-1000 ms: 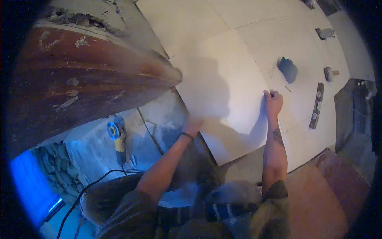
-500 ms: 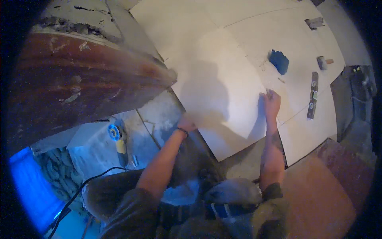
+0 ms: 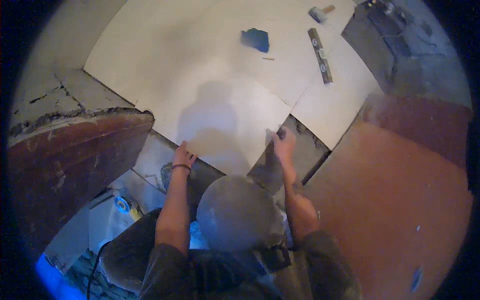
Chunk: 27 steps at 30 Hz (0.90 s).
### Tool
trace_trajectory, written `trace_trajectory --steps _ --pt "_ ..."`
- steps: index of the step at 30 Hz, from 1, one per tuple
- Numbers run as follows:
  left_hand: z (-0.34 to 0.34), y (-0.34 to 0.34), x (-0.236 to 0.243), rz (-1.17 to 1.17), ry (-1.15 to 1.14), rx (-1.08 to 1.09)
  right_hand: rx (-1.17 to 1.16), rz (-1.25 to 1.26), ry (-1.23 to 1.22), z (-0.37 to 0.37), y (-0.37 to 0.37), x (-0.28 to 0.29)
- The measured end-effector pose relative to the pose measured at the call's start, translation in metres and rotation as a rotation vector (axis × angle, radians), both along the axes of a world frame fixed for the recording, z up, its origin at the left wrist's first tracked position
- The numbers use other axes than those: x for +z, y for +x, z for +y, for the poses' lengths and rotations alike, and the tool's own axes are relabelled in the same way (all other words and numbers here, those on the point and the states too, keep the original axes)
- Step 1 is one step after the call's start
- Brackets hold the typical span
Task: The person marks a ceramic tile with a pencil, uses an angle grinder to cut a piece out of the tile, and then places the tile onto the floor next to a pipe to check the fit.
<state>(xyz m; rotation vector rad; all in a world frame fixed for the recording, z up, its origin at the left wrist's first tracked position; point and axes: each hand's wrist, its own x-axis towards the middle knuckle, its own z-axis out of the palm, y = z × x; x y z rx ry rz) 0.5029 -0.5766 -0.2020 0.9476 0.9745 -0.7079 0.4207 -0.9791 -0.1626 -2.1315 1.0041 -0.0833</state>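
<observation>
A large cream floor tile (image 3: 250,107) lies in front of me, its near corner pointing at my knees. My left hand (image 3: 182,157), with a dark bracelet at the wrist, has its fingers bent at the tile's left edge. At the right edge is my right hand (image 3: 285,144), fingers curled with their tips at the rim. Both hands seem to grip the tile, though its underside is hidden. A bare grey strip of floor (image 3: 306,145) shows to the right of my right hand. My knee (image 3: 237,212) is bent below the near corner.
Farther off on the tiles lie a spirit level (image 3: 320,56), a mallet (image 3: 320,13), a dark blue-green flat piece (image 3: 256,39) and a small stick (image 3: 268,58). Left stands a reddish-brown step (image 3: 75,155). An angle grinder (image 3: 125,207) lies beside my leg. Reddish-brown flooring (image 3: 380,200) spreads right.
My view has swung to the right. My right hand has come nearer, from above the tiles to the tile's right edge. The left hand remains at the left edge.
</observation>
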Motion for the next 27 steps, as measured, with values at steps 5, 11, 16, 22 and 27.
trace_trajectory --steps 5,11,16,22,27 --pt "0.015 -0.002 -0.008 -0.154 -0.090 -0.116 -0.175 0.013 0.126 -0.034 0.022 -0.011" --pt "0.021 0.011 0.018 -0.007 0.128 -0.020 -0.217 0.046 0.169 0.001 0.034 -0.025" --pt "0.003 0.008 0.026 0.016 0.145 -0.082 -0.181 0.013 0.190 -0.006 0.016 -0.056" --pt "0.012 0.003 0.014 -0.026 0.173 -0.162 -0.239 -0.028 0.391 -0.010 0.017 -0.053" --pt "-0.011 -0.017 -0.012 -0.750 1.176 -1.520 0.069 0.203 0.169 -0.058 0.001 -0.042"
